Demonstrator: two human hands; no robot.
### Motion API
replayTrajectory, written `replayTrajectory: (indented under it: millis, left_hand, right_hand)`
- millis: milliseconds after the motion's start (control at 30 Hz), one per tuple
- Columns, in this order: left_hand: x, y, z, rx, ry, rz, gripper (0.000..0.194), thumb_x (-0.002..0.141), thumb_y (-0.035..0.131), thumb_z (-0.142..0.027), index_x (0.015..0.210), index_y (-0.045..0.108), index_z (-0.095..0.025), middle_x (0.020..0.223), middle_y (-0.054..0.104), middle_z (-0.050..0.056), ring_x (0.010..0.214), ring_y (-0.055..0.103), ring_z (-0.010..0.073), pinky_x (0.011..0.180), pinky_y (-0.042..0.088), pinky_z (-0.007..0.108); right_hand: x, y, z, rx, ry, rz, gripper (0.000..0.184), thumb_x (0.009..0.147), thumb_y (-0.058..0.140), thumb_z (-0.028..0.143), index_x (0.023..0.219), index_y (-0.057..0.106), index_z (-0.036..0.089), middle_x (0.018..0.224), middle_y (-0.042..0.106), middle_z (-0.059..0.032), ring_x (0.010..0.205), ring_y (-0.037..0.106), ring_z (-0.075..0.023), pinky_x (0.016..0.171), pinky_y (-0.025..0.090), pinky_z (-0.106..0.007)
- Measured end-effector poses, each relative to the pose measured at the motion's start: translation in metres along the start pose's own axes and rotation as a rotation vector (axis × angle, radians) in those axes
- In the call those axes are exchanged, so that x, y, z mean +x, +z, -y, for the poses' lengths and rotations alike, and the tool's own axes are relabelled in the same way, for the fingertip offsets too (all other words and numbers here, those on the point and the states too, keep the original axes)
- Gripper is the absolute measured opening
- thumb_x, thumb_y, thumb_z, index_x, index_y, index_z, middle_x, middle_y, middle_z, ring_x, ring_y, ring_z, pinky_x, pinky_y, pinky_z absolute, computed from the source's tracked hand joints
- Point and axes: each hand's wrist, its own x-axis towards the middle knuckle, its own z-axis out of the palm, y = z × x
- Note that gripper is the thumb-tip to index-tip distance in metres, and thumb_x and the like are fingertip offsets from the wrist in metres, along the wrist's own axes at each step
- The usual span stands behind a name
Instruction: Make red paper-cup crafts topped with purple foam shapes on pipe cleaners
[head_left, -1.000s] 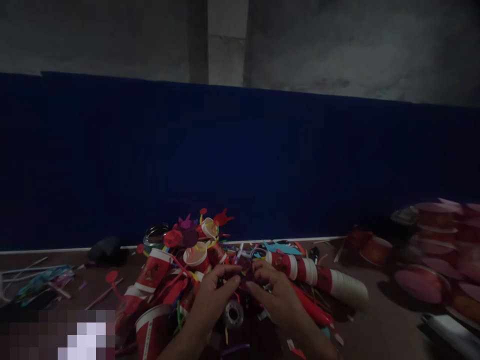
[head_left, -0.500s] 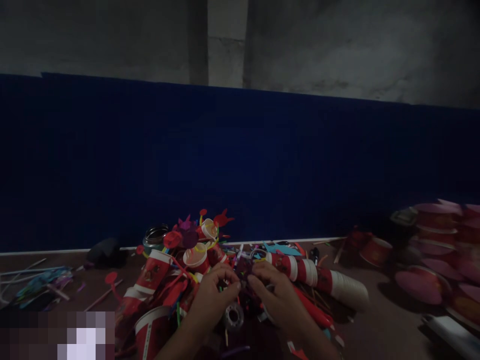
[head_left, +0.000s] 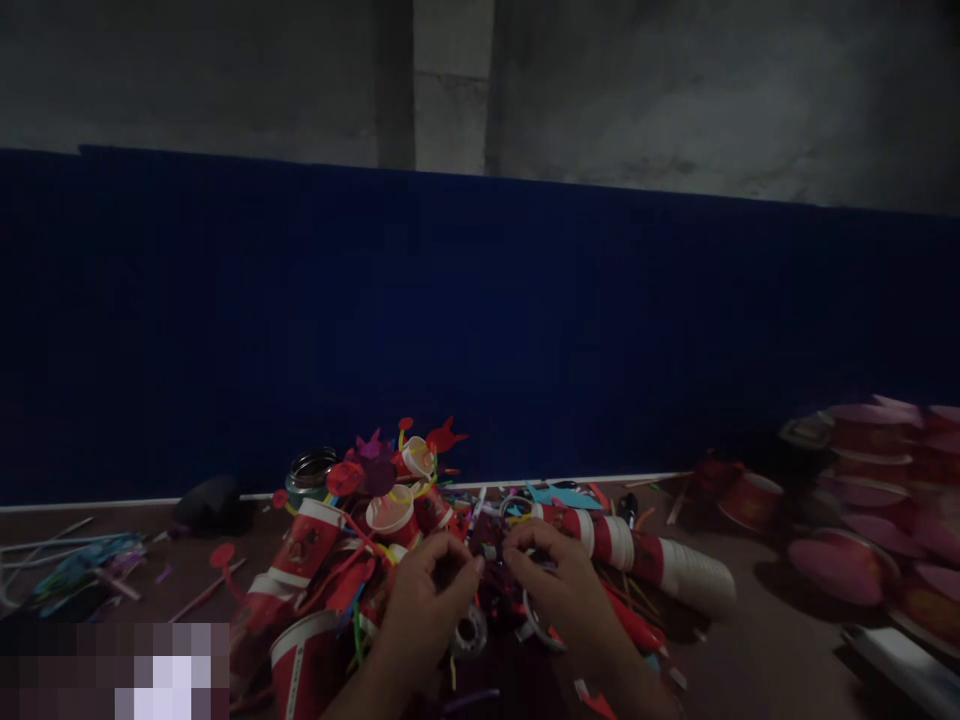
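Note:
My left hand (head_left: 429, 590) is closed, thumb and index finger bent toward each other. Facing it, my right hand (head_left: 562, 580) is closed in a similar pinch. Their fingertips are a small gap apart, and whatever they hold is too dark and small to make out. Below them lies a roll of tape (head_left: 470, 634). A pale ring (head_left: 537, 632) shows partly under my right hand. Left of my hands is a heap of red paper cups (head_left: 306, 540), some with coloured strips and paper shapes attached. Beside my right hand lies a row of nested cups (head_left: 694, 577).
A glass jar (head_left: 311, 475) stands behind the heap, against a blue panel (head_left: 480, 330). Pink-and-red cup pieces (head_left: 870, 470) are piled at the right, near a pale flat object (head_left: 904, 660). Coloured strips (head_left: 90, 575) lie at the left.
My hands have shifted slightly, and the fingertips are a little differently placed. More of the pale ring shows under my right hand. The surrounding things have stayed put.

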Motion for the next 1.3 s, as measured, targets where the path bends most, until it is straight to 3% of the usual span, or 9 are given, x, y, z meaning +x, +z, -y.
replayTrajectory:
  millis: [100, 533, 1000, 1300]
  left_hand:
    - [-0.002, 0.004, -0.001, -0.022, -0.062, 0.109, 0.029, 0.074, 0.048, -0.041, 0.055, 0.046, -0.018, 0.051, 0.038, -0.004, 0.051, 0.035, 0.0114, 0.048, 0.028, 0.023]
    - [0.000, 0.006, 0.012, -0.056, -0.037, 0.187, 0.027, 0.078, 0.044, -0.037, 0.058, 0.041, -0.019, 0.055, 0.036, -0.005, 0.054, 0.034, 0.0112, 0.049, 0.027, 0.022]
    - [-0.005, 0.006, 0.008, 0.007, -0.015, 0.167, 0.021, 0.079, 0.040, -0.031, 0.061, 0.042, -0.020, 0.060, 0.038, -0.004, 0.060, 0.039, 0.0130, 0.053, 0.031, 0.022]
    - [-0.004, 0.004, 0.008, 0.020, 0.010, 0.161, 0.019, 0.078, 0.040, -0.028, 0.060, 0.039, -0.021, 0.058, 0.039, -0.004, 0.058, 0.038, 0.0127, 0.053, 0.030, 0.022]
  right_hand:
    - [-0.002, 0.001, 0.003, -0.035, -0.060, 0.011, 0.011, 0.074, 0.053, 0.020, 0.066, 0.059, 0.018, 0.073, 0.060, -0.0019, 0.073, 0.056, -0.0174, 0.068, 0.043, -0.027]
    - [-0.008, 0.002, 0.011, -0.030, -0.123, 0.092, 0.013, 0.072, 0.051, 0.012, 0.070, 0.062, 0.018, 0.076, 0.061, -0.0014, 0.072, 0.057, -0.0158, 0.067, 0.044, -0.026]
    - [-0.010, 0.004, 0.011, -0.053, -0.151, 0.103, 0.012, 0.076, 0.051, 0.015, 0.070, 0.061, 0.019, 0.076, 0.061, -0.0027, 0.072, 0.057, -0.0166, 0.066, 0.044, -0.026]
    - [-0.009, 0.005, 0.013, 0.015, -0.053, 0.106, 0.011, 0.074, 0.051, 0.018, 0.068, 0.061, 0.018, 0.072, 0.059, -0.0011, 0.069, 0.055, -0.0156, 0.065, 0.043, -0.025]
